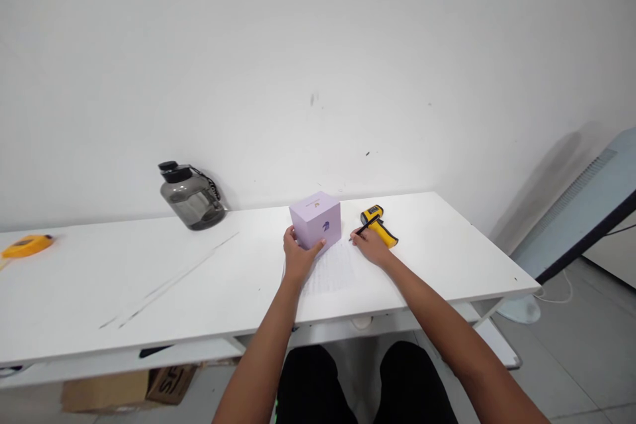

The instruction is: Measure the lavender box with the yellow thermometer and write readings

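Observation:
A lilac box (318, 217) with a small dark emblem stands upright on a sheet of paper (328, 277). My left hand (299, 255) grips its lower part, thumb on the front face and fingers round the left side. In my right hand (370, 245) is a black pen (366, 225), its tip low over the paper's right edge; I cannot tell whether it touches. Just behind that hand lies a yellow and black infrared thermometer (386, 234), partly covered by the hand and pen.
On the white desk (213, 291), a dark translucent water bottle (193, 200) leans near the wall. An orange tape measure (27, 246) lies at far left. A cardboard box (106, 391) sits beneath the desk. A pale tower-shaped appliance (571, 212) stands past the right edge.

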A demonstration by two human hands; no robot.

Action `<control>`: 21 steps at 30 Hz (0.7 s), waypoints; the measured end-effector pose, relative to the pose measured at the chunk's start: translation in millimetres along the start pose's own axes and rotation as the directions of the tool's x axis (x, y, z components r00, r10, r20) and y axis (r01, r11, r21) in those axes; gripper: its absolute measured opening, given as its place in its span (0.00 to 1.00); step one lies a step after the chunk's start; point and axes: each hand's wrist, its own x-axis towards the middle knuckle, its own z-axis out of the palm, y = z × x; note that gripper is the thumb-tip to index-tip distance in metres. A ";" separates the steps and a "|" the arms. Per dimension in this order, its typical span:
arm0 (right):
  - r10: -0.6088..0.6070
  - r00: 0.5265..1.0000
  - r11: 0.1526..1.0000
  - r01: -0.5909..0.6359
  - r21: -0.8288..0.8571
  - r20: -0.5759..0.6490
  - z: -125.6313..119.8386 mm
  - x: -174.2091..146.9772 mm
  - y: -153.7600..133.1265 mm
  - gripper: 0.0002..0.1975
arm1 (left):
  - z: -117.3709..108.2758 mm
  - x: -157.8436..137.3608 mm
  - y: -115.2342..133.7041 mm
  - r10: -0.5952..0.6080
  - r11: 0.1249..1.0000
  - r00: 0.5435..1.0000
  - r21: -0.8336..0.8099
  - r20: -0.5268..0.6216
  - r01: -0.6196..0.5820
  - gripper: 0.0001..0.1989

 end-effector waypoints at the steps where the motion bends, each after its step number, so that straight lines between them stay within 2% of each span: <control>1: -0.005 1.000 1.000 0.005 -0.002 0.002 -0.3 -0.5 -0.9 0.12 | 0.0 -0.1 0.1 -0.002 1.000 1.000 0.001 0.003 0.002 0.48; 10: 0.034 0.999 0.999 -0.034 0.008 -0.018 -1.5 -2.1 -4.5 0.11 | -0.7 -1.5 3.2 -0.023 1.000 1.000 -0.009 0.008 0.023 0.48; 21: 0.022 0.999 1.000 -0.022 -0.005 -0.025 -0.8 -1.5 -2.8 0.12 | -0.6 0.1 1.4 -0.022 1.000 1.000 -0.001 0.018 0.022 0.49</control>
